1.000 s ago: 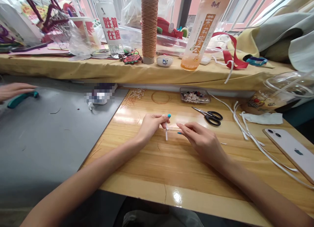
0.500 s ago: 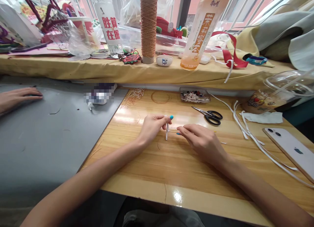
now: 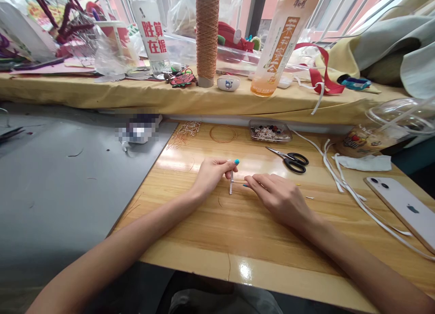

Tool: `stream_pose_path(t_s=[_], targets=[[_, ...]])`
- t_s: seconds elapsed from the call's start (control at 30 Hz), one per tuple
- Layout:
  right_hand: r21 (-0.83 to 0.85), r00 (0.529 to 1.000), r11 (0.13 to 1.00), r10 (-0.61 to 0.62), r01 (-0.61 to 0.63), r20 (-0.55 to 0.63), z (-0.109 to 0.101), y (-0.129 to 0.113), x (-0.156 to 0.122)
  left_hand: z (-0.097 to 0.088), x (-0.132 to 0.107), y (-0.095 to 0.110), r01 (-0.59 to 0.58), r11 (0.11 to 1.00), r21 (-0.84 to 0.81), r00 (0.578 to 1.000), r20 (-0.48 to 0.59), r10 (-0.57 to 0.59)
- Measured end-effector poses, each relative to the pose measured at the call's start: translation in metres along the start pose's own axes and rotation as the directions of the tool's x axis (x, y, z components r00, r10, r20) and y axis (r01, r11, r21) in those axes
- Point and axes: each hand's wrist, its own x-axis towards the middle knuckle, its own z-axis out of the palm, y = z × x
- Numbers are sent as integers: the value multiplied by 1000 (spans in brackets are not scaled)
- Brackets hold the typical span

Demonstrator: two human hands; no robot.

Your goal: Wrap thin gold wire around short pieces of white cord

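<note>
My left hand point(image 3: 215, 174) pinches a short white cord point(image 3: 231, 185) between thumb and fingers, and the cord's lower end hangs down above the table. From the cord, a thin brownish thread point(image 3: 239, 182) runs level to my right hand point(image 3: 272, 191). The fingertips of my right hand are closed on that thread. Blue nail polish shows on both hands. Just beyond my right hand lies a tiny yellow bit point(image 3: 298, 184); what it belongs to is too small to tell. Black-handled scissors point(image 3: 295, 162) rest behind my right hand, blades partly apart.
A clear box of beads point(image 3: 270, 132) stands at the back, beside a coil of thread point(image 3: 222, 134) and thread scraps point(image 3: 186, 132). Long white cords point(image 3: 353, 194), a phone point(image 3: 408, 205) and a drink cup point(image 3: 360, 139) lie rightward. A thread cone point(image 3: 206, 37) and bottles point(image 3: 272, 60) stand on the ledge.
Another person's hand at the far left has gone from view, and a dark tool shows there now. My hands keep nearly the same place, with the thread still stretched between them.
</note>
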Motion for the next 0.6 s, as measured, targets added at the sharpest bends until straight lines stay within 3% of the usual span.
stream_pose_path(t_s=[0.17, 0.27, 0.43, 0.6], targets=[[-66, 1000, 998, -2, 3, 17, 5, -1, -2, 0, 5, 0, 49, 997, 62, 998, 46, -52], [-24, 997, 997, 72, -71, 42, 7, -2, -1, -1, 7, -1, -35, 991, 128, 997, 70, 26], [145, 975, 972, 161, -183, 153, 7, -3, -1, -4, 10, -3, -172, 981, 95, 983, 81, 165], [135, 985, 977, 157, -165, 65, 6, 3, -2, -6, 9, 1, -104, 985, 140, 994, 2, 105]])
